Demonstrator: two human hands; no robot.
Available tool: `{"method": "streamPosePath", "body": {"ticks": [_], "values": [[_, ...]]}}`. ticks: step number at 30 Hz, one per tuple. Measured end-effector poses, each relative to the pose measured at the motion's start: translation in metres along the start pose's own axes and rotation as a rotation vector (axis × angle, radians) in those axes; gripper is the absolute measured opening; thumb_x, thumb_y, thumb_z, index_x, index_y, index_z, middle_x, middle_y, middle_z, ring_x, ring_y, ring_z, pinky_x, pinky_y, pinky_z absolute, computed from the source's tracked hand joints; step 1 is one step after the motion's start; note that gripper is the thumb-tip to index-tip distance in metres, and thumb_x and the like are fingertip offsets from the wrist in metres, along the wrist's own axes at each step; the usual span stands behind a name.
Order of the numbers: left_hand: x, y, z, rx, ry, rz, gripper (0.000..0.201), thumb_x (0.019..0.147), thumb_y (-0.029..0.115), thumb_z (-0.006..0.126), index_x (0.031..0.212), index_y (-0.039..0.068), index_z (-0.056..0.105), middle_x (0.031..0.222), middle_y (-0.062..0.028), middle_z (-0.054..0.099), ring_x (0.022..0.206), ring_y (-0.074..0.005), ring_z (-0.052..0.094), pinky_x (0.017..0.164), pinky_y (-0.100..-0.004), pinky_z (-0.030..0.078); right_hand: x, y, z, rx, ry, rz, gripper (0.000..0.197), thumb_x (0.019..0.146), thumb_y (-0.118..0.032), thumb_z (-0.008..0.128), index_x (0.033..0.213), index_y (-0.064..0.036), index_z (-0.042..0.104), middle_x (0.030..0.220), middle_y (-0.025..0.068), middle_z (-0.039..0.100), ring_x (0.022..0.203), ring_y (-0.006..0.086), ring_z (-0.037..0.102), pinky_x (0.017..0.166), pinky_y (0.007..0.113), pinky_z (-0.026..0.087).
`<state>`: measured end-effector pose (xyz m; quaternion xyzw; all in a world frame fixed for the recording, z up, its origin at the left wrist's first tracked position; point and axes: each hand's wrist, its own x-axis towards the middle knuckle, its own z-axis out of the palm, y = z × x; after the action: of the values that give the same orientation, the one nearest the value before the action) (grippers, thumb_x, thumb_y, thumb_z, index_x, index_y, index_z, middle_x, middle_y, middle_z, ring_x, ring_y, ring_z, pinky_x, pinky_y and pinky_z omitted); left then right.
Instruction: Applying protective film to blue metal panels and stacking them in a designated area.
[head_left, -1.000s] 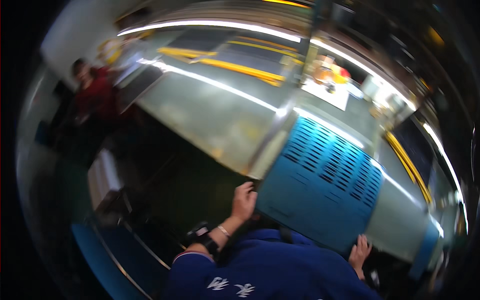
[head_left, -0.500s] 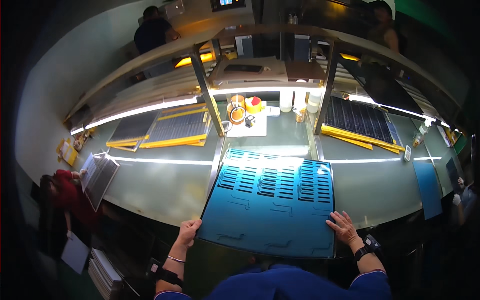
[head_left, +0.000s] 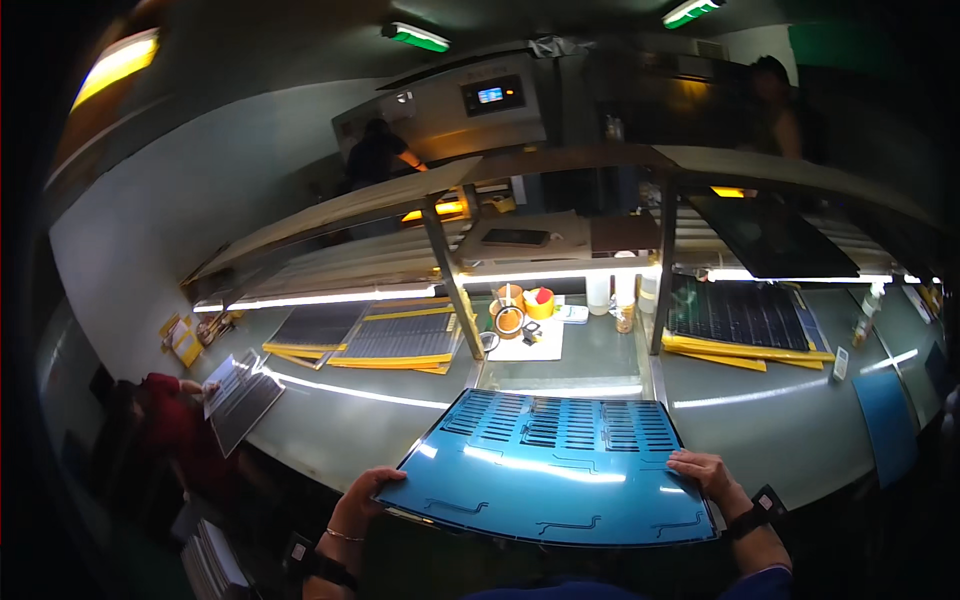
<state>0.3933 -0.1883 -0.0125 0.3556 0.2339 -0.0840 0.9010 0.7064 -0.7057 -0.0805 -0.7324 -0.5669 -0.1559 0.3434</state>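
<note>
A large, thin blue panel (head_left: 540, 488) is held in front of me, its surface catching a bright strip of reflected light. Rows of dark slots run across its far part, and thin bent lines mark the near part. My left hand (head_left: 375, 487) is closed on the panel's near left corner, thumb on top. On the right edge, my right hand (head_left: 703, 472) grips with fingers bent over the top face; its thumb is hidden. Both wrists carry dark straps with small boxes.
Yellow-edged dark panels lie on the bench at left (head_left: 393, 335) and right (head_left: 745, 325). An orange tape roll (head_left: 509, 319) and bottles (head_left: 598, 292) stand under the lit shelf (head_left: 560, 270). A person in red (head_left: 165, 415) handles a sheet at far left; two people are behind the shelf.
My view has tipped upward, showing more of the ceiling. The panel has tilted and its reflection has moved nearer. My right hand's spread fingers have bent over the edge.
</note>
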Motion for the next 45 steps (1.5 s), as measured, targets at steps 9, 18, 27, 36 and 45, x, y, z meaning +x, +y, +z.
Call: {"method": "streamPosePath", "body": {"ticks": [9,18,27,36,45], "values": [[-0.051,-0.081,-0.027,0.866,0.115,1.044,0.043,0.079,0.005,0.068,0.119,0.003,0.052,0.116,-0.0091,0.057,0.11,-0.019,0.053,0.098,-0.0338,0.04,-0.001,0.044,0.037,0.1,-0.001,0.026,0.014,0.073,-0.003,0.064,0.085,-0.0046,0.071,0.088,0.0141,0.068,0.086,0.0286,0.067,0.078,0.036,0.054],[-0.07,-0.135,-0.053,-0.484,-0.418,0.754,0.088,0.079,0.075,0.034,0.133,0.006,0.043,0.138,-0.0143,0.041,0.129,-0.0317,0.034,0.11,-0.05,0.017,0.062,-0.037,0.056,0.679,-0.303,0.589,0.025,0.088,-0.006,0.049,0.105,0.0078,0.063,0.117,0.0186,0.057,0.111,0.0244,0.053,0.097,0.033,0.042],[-0.013,-0.206,0.015,-0.431,-0.466,0.883,0.071,0.08,0.04,0.067,0.135,0.01,0.034,0.137,-0.0118,0.039,0.13,-0.0314,0.032,0.105,-0.05,0.03,0.103,-0.081,0.077,0.135,-0.308,-0.01,0.027,0.082,0.006,0.055,0.105,-0.0013,0.066,0.11,0.0192,0.062,0.1,0.0299,0.061,0.088,0.035,0.049],[-0.049,-0.18,0.06,-0.54,0.197,0.671,0.025,0.085,0.015,0.062,0.108,0.004,0.059,0.097,-0.0077,0.065,0.087,-0.0212,0.063,0.079,-0.0383,0.052,0.114,-0.156,0.076,0.085,-0.231,-0.054,0.031,0.076,0.006,0.053,0.099,-0.0082,0.069,0.102,0.0152,0.066,0.092,0.0283,0.065,0.083,0.034,0.051],[-0.046,-0.149,0.05,-0.474,0.202,0.6,0.026,0.078,-0.005,0.058,0.104,-0.001,0.054,0.096,-0.0112,0.06,0.087,-0.023,0.061,0.079,-0.0366,0.052,0.116,-0.144,0.105,0.041,0.006,-0.185,0.011,0.072,-0.004,0.063,0.081,-0.0041,0.069,0.085,0.015,0.068,0.084,0.0319,0.067,0.078,0.039,0.054]]}}
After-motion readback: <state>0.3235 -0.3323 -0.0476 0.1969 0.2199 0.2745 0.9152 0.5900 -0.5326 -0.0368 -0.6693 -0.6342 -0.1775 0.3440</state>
